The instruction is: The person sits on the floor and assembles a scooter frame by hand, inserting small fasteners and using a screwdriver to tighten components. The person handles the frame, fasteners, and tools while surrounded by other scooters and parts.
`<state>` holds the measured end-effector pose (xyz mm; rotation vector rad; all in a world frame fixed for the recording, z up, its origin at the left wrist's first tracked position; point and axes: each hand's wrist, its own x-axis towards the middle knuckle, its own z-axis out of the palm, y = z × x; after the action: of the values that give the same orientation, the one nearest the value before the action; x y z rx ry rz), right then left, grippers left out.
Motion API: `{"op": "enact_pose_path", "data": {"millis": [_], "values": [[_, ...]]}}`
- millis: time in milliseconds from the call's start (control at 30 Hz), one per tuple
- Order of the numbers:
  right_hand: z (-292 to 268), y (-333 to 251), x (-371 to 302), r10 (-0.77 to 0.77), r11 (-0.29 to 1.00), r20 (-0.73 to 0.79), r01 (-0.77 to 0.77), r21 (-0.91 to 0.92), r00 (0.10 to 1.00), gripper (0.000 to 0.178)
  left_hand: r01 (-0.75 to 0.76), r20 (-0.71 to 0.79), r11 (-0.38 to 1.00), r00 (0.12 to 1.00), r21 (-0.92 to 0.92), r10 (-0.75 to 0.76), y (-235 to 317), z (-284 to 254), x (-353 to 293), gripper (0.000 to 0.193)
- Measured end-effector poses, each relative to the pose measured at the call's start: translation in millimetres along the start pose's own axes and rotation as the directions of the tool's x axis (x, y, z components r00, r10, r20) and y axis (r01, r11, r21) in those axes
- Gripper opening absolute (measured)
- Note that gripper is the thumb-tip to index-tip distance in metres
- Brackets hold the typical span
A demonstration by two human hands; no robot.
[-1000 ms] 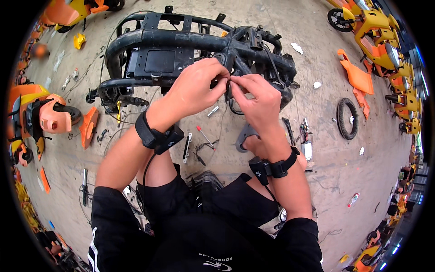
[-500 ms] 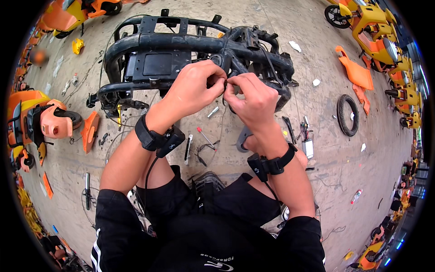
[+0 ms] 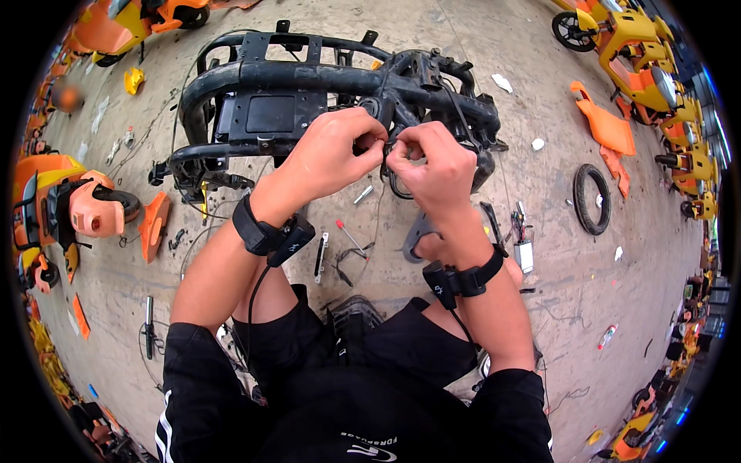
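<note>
A black scooter frame (image 3: 301, 77) of thick tubes lies on the floor in front of me. My left hand (image 3: 337, 150) and my right hand (image 3: 436, 166) meet at its near side, fingertips almost touching. Both pinch thumb against forefinger on a thin black cable (image 3: 395, 187), which curves down in a loop below the fingertips. The exact bit between the fingers is small and mostly covered. A flat black box (image 3: 270, 113) sits inside the frame, left of my hands.
Between my feet and the frame lie a red-handled screwdriver (image 3: 351, 238), a metal socket (image 3: 363, 194) and a black-and-silver strip (image 3: 320, 257). A tyre (image 3: 592, 199) and an orange panel (image 3: 606, 123) lie to the right. Yellow-orange scooters (image 3: 634, 58) line both sides.
My fingertips have shifted slightly and the right hand has turned a little. More of the black cable's loop shows below them. The frame appears slightly lower in the picture.
</note>
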<state>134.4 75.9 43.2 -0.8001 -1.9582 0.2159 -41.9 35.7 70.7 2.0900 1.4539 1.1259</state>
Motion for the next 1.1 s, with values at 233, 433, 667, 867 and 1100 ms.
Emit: {"op": "enact_pose_path", "data": {"millis": [233,433,667,867,1100], "values": [[-8,-1,2,0.016,0.999,0.094,-0.021,0.049,0.995,0.013,-0.047,-0.015,0.999,0.999,0.015,0.047,0,1,-1,0.009],[-11,2,2,-0.114,0.993,0.114,0.113,0.021,0.987,0.014,0.002,0.06,1.0,0.998,0.001,-0.002,4,-4,2,0.008],[-9,-2,3,-0.134,0.991,0.086,0.132,0.03,0.987,0.01,-0.043,0.053,0.999,0.998,0.021,0.042,0,-4,2,0.008],[-3,-20,-6,0.27,0.955,0.103,-0.28,0.1,0.957,0.006,-0.199,-0.009,0.98,0.98,0.015,0.199,-7,-1,-4,0.011],[-11,-18,-5,0.511,0.748,0.252,-0.569,0.341,0.822,0.012,-0.243,-0.026,0.969,0.969,0.034,0.244,-8,2,-3,0.012]]}}
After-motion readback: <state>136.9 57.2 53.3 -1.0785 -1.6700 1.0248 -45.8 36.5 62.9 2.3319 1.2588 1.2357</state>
